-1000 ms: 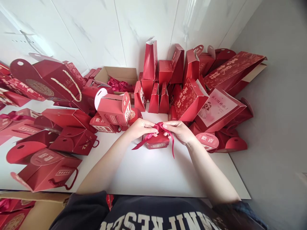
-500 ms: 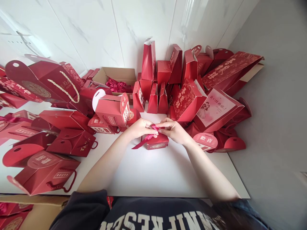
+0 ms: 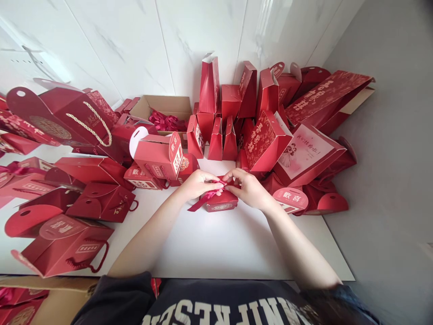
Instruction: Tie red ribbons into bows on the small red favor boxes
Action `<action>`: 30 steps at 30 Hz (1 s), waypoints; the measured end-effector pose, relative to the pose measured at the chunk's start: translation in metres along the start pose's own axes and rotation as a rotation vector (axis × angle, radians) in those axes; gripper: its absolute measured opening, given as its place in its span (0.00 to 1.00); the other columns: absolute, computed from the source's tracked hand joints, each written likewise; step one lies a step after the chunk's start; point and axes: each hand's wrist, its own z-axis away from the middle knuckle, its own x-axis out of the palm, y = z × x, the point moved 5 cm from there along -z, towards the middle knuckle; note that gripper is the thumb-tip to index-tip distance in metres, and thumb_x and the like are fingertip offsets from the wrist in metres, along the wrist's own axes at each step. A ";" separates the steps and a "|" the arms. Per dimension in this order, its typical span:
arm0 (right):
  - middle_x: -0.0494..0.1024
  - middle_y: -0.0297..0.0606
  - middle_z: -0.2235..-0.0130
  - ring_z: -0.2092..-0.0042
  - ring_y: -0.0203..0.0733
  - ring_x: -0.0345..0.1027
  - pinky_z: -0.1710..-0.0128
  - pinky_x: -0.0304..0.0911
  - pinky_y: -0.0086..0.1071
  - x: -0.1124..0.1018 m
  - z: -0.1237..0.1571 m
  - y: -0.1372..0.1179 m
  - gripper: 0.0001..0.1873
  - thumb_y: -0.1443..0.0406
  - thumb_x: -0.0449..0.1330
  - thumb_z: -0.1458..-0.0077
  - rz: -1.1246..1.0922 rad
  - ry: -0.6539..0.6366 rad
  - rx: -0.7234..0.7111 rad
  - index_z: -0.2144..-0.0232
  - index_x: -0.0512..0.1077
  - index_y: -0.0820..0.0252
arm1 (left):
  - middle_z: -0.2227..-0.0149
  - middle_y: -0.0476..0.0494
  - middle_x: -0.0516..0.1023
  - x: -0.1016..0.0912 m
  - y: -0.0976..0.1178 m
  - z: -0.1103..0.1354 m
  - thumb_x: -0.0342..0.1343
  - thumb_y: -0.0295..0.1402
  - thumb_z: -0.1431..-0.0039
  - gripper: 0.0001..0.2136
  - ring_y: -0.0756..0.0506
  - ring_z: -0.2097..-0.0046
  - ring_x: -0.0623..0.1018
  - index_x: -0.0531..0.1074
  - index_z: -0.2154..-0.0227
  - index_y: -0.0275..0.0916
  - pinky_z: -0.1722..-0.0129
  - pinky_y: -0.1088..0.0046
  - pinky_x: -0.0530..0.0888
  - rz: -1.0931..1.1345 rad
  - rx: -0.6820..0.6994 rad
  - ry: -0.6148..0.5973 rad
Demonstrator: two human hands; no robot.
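A small red gift box [image 3: 221, 204] with a pale printed emblem on its front side sits on the white table in front of me. Over its top lies a crimson ribbon [image 3: 197, 205], one tail trailing off to the left. My left hand [image 3: 203, 184] pinches the ribbon between thumb and fingers above the box's left part. From the right, my right hand [image 3: 246, 187] grips the ribbon too, thumb and forefinger close to the left fingertips. The knot or loop between the fingers is partly hidden.
Red gift boxes [image 3: 158, 155] crowd the left side, with rope handles on some. Tall red boxes [image 3: 209, 85] stand along the tiled wall. A cardboard box [image 3: 184, 101] holds crimson ribbons [image 3: 166, 122]. More printed boxes [image 3: 267, 140] are stacked at right, by a grey wall [image 3: 385, 180].
My hands have shifted slightly, the right one a little higher and more arched. The ribbon between them sits lower and looser over the box.
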 end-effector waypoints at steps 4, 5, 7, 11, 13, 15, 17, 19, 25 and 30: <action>0.75 0.39 0.61 0.58 0.43 0.69 0.55 0.62 0.36 -0.002 0.006 -0.003 0.11 0.63 0.53 0.37 0.015 0.012 0.013 0.63 0.76 0.56 | 0.69 0.38 0.82 0.000 -0.005 0.001 0.64 0.39 0.47 0.13 0.47 0.69 0.80 0.79 0.66 0.33 0.67 0.71 0.75 0.079 -0.004 0.065; 0.75 0.40 0.61 0.57 0.44 0.70 0.54 0.62 0.36 -0.002 0.006 -0.003 0.14 0.62 0.51 0.35 -0.009 0.020 0.028 0.63 0.76 0.56 | 0.69 0.38 0.82 0.001 -0.004 0.002 0.64 0.39 0.47 0.13 0.47 0.70 0.79 0.78 0.66 0.33 0.68 0.71 0.75 0.094 0.000 0.081; 0.76 0.39 0.63 0.58 0.44 0.70 0.55 0.62 0.36 0.000 0.007 -0.001 0.17 0.59 0.49 0.34 -0.046 0.041 0.060 0.65 0.77 0.57 | 0.70 0.39 0.82 0.003 -0.003 0.003 0.64 0.39 0.47 0.12 0.49 0.72 0.78 0.76 0.68 0.34 0.70 0.72 0.74 0.104 0.018 0.089; 0.77 0.38 0.66 0.63 0.43 0.70 0.60 0.62 0.35 0.005 0.007 0.004 0.15 0.55 0.56 0.38 -0.064 0.104 0.079 0.68 0.78 0.56 | 0.71 0.40 0.81 0.007 0.001 0.005 0.64 0.39 0.46 0.12 0.49 0.73 0.77 0.75 0.68 0.34 0.72 0.73 0.72 0.088 0.035 0.068; 0.79 0.38 0.64 0.62 0.43 0.71 0.59 0.62 0.35 0.007 0.007 0.005 0.11 0.57 0.60 0.40 -0.077 0.156 0.077 0.67 0.78 0.56 | 0.72 0.40 0.81 0.007 -0.001 0.005 0.64 0.39 0.47 0.12 0.49 0.73 0.77 0.74 0.68 0.34 0.72 0.73 0.72 0.091 0.023 0.073; 0.79 0.38 0.64 0.63 0.42 0.70 0.60 0.61 0.34 0.008 0.007 0.006 0.09 0.59 0.60 0.40 -0.086 0.215 0.078 0.66 0.79 0.56 | 0.71 0.41 0.81 0.005 -0.004 0.004 0.64 0.39 0.47 0.12 0.49 0.73 0.78 0.72 0.68 0.35 0.71 0.72 0.72 0.122 0.016 0.091; 0.79 0.38 0.65 0.64 0.42 0.69 0.62 0.61 0.34 0.008 0.009 0.006 0.10 0.60 0.60 0.40 -0.095 0.267 0.071 0.67 0.78 0.57 | 0.71 0.41 0.81 0.003 -0.006 0.002 0.64 0.40 0.47 0.14 0.48 0.71 0.79 0.68 0.68 0.36 0.70 0.71 0.74 0.154 0.009 0.090; 0.78 0.38 0.64 0.63 0.42 0.69 0.61 0.61 0.34 0.009 0.011 0.007 0.10 0.60 0.58 0.39 -0.127 0.285 0.062 0.67 0.77 0.57 | 0.70 0.41 0.81 0.002 -0.007 0.000 0.63 0.41 0.46 0.15 0.46 0.69 0.81 0.66 0.69 0.37 0.68 0.70 0.75 0.169 -0.005 0.069; 0.79 0.36 0.64 0.62 0.42 0.68 0.59 0.62 0.35 0.014 0.013 0.014 0.08 0.58 0.62 0.42 -0.150 0.231 0.040 0.65 0.77 0.56 | 0.68 0.41 0.82 0.000 -0.003 -0.001 0.62 0.42 0.44 0.14 0.45 0.65 0.82 0.66 0.69 0.36 0.64 0.68 0.76 0.162 -0.014 0.012; 0.79 0.36 0.65 0.63 0.42 0.70 0.61 0.65 0.36 0.015 0.011 0.026 0.06 0.60 0.63 0.43 -0.225 0.261 0.022 0.66 0.77 0.56 | 0.66 0.40 0.82 -0.001 0.000 -0.002 0.59 0.43 0.41 0.14 0.43 0.61 0.82 0.67 0.67 0.36 0.61 0.66 0.76 0.138 0.006 -0.074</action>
